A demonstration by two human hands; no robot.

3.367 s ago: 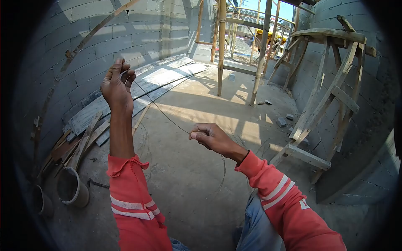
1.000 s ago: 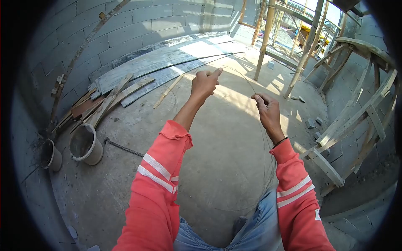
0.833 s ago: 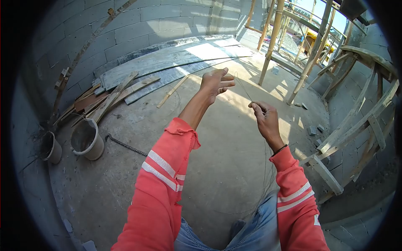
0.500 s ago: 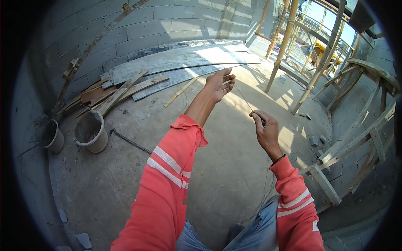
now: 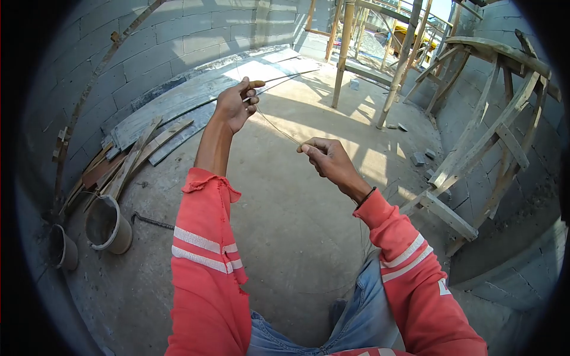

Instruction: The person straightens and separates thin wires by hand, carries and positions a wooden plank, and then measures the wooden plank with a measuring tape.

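Note:
A thin wire (image 5: 274, 126) runs between my two hands, slanting down from left to right. My left hand (image 5: 235, 107) is raised ahead of me, fingers curled with the wire passing through them. Lower and to the right, my right hand (image 5: 333, 165) pinches the wire between thumb and forefinger. Faint loops of thin wire (image 5: 361, 231) trail below the right wrist towards my jeans (image 5: 371, 302).
Two buckets (image 5: 122, 237) stand at the left beside a bent rebar (image 5: 155, 222). Wood strips (image 5: 133, 160) and long panels (image 5: 178, 113) lie along the block wall (image 5: 196, 41). A wooden frame (image 5: 499, 133) leans at right; poles (image 5: 344, 53) stand ahead.
The view has swung right, so the surroundings sit further left. My left hand has turned and curled its fingers more around the wire. The right hand keeps its pinch.

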